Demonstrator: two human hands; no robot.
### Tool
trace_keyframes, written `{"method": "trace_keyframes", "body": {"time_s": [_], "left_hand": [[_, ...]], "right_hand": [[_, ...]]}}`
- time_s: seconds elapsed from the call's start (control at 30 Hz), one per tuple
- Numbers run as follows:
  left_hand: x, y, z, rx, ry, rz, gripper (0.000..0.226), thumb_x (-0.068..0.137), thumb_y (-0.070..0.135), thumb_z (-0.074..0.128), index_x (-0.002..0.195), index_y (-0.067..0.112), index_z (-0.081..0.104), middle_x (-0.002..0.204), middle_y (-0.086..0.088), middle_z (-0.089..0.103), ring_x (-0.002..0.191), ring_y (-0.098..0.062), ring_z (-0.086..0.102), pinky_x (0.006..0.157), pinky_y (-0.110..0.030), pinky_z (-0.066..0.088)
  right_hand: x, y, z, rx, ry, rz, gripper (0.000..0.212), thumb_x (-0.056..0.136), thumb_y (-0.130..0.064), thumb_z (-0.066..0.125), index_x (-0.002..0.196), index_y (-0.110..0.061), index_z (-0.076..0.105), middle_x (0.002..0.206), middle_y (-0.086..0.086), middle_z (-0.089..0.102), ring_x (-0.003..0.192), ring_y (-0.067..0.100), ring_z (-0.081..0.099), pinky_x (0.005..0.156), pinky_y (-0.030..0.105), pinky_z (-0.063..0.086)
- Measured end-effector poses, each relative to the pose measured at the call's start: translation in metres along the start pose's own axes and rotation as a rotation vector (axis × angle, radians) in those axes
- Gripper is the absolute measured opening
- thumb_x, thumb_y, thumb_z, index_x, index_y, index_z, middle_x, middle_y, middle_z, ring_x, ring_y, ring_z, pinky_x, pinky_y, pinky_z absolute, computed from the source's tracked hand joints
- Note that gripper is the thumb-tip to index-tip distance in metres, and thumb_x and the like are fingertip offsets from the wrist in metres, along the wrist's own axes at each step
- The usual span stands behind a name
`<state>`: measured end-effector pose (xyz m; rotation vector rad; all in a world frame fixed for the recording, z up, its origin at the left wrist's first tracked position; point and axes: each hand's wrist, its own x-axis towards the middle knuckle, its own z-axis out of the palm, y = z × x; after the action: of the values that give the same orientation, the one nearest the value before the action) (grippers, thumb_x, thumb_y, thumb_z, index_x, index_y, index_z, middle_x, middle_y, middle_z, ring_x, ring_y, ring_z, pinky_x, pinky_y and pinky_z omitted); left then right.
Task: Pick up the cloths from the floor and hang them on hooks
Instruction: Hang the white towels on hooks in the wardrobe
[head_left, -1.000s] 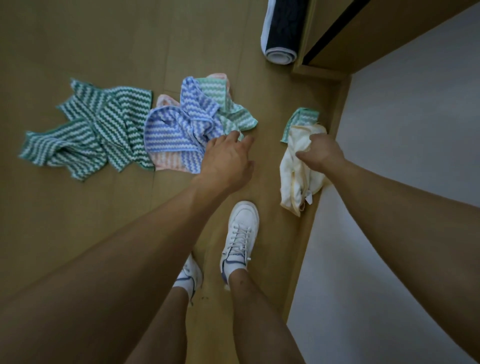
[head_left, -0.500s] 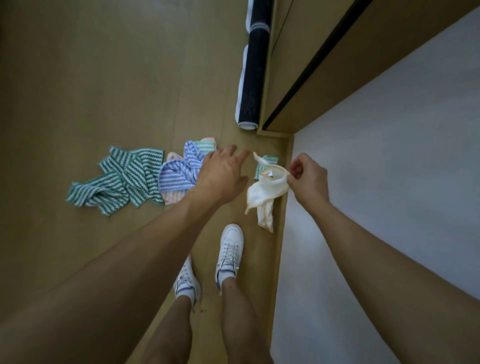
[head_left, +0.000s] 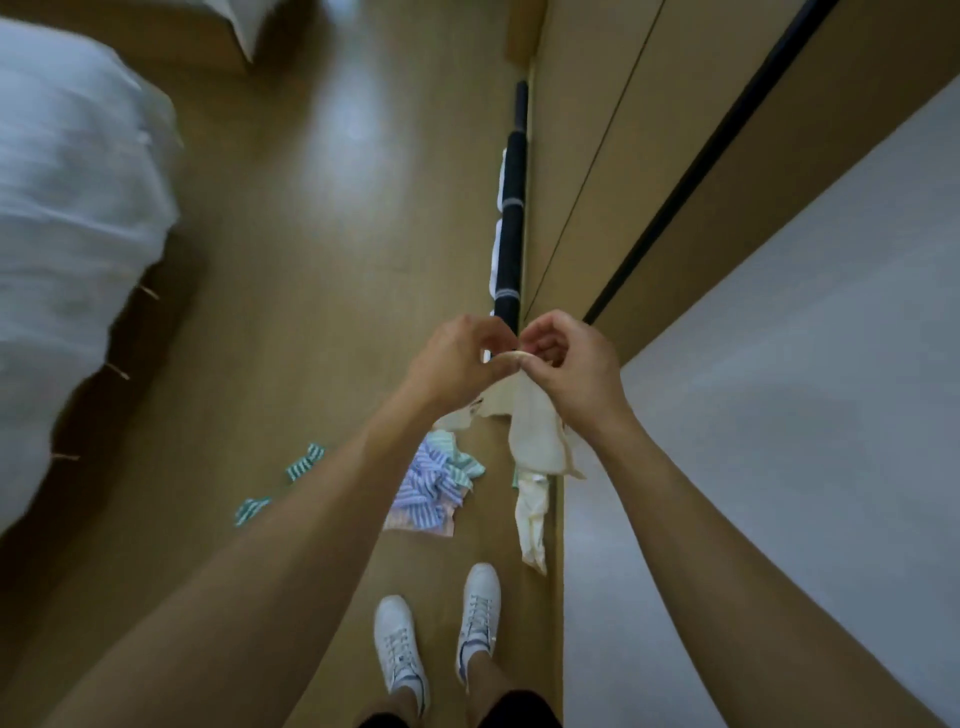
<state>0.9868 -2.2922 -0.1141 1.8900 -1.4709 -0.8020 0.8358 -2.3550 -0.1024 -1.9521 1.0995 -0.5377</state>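
Cream fabric, bunched to a narrow edge, sits pinched between both hands: the left hand (head_left: 457, 364) and the right hand (head_left: 569, 364) each hold a grip clamped on the top of the cream cloth (head_left: 535, 436), thumbs and forefingers curled round what may be its hanging loop, though the detail is too small to confirm. The rest of the cloth hangs free below the hands, its tail trailing down beside the white wall panel (head_left: 779, 441). Beneath, the blue striped cloth (head_left: 423, 488) and the green striped cloth (head_left: 304, 462) lie on the wooden floor (head_left: 311, 260), near the person's white shoes (head_left: 480, 608). No hook is in view. The likely risks: such a small pinch could slip and drop the cloth back to the floor, or the loop could close before reaching a hook. The loose cloths near the feet could also catch a step.
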Motion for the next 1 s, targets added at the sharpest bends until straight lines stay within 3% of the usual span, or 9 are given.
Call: {"method": "trace_keyframes", "body": {"time_s": [0.17,0.33,0.5,0.57,0.73,0.9,1.0], "left_hand": [[-0.023,0.053,-0.095,0.100,0.161,0.074,0.018,0.091,0.029,0.066,0.088,0.013,0.074,0.078,-0.001,0.069,0.072,-0.017,0.063,0.063,-0.031,0.048],[-0.060,0.084,-0.180,0.222,0.293,0.146,0.023,0.095,0.035,0.060,0.093,0.016,0.072,0.080,0.001,0.068,0.074,-0.014,0.063,0.067,-0.028,0.051],[-0.099,0.100,-0.252,0.298,0.498,0.198,0.014,0.092,0.027,0.063,0.086,0.017,0.071,0.072,0.007,0.064,0.069,-0.010,0.058,0.063,-0.028,0.042],[-0.115,0.104,-0.277,0.319,0.585,0.208,0.011,0.090,0.023,0.065,0.081,0.018,0.069,0.065,0.012,0.056,0.064,-0.006,0.053,0.061,-0.023,0.035],[-0.161,0.103,-0.325,0.371,0.777,0.136,0.009,0.091,0.025,0.064,0.084,0.021,0.068,0.068,0.013,0.057,0.067,-0.005,0.052,0.061,-0.018,0.034],[-0.218,0.095,-0.354,0.319,0.988,-0.004,0.012,0.092,0.027,0.063,0.081,0.024,0.067,0.073,0.010,0.064,0.071,-0.003,0.058,0.060,-0.010,0.037],[-0.252,0.090,-0.356,0.249,1.125,-0.112,0.013,0.093,0.026,0.063,0.081,0.021,0.068,0.074,0.008,0.066,0.073,-0.003,0.059,0.059,-0.010,0.038]], "right_hand": [[0.014,-0.102,-0.026,-0.017,-0.007,-0.124,0.012,0.081,-0.026,0.076,0.088,-0.023,0.067,0.080,-0.009,0.067,0.074,0.001,0.063,0.066,0.016,0.053],[0.019,-0.185,-0.031,-0.080,-0.011,-0.318,0.008,0.086,-0.033,0.070,0.083,-0.026,0.069,0.075,-0.012,0.065,0.070,-0.001,0.060,0.062,0.016,0.046],[0.024,-0.260,-0.019,-0.002,0.003,-0.482,0.005,0.083,-0.025,0.072,0.079,-0.023,0.070,0.072,-0.009,0.065,0.068,0.002,0.059,0.059,0.012,0.042],[0.025,-0.284,-0.012,0.045,-0.049,-0.525,0.004,0.083,-0.023,0.072,0.079,-0.023,0.070,0.072,-0.009,0.066,0.068,0.004,0.060,0.061,0.014,0.043],[0.026,-0.320,0.017,0.056,-0.207,-0.561,0.007,0.081,-0.021,0.074,0.075,-0.021,0.072,0.070,-0.006,0.068,0.069,0.009,0.064,0.066,0.030,0.053],[0.029,-0.340,0.055,-0.056,-0.402,-0.616,0.010,0.082,-0.026,0.073,0.074,-0.021,0.070,0.072,-0.009,0.068,0.068,0.002,0.062,0.064,0.019,0.049],[0.028,-0.347,0.075,-0.113,-0.578,-0.643,0.007,0.083,-0.026,0.072,0.079,-0.023,0.066,0.081,-0.008,0.067,0.079,0.006,0.064,0.075,0.025,0.054]]}}
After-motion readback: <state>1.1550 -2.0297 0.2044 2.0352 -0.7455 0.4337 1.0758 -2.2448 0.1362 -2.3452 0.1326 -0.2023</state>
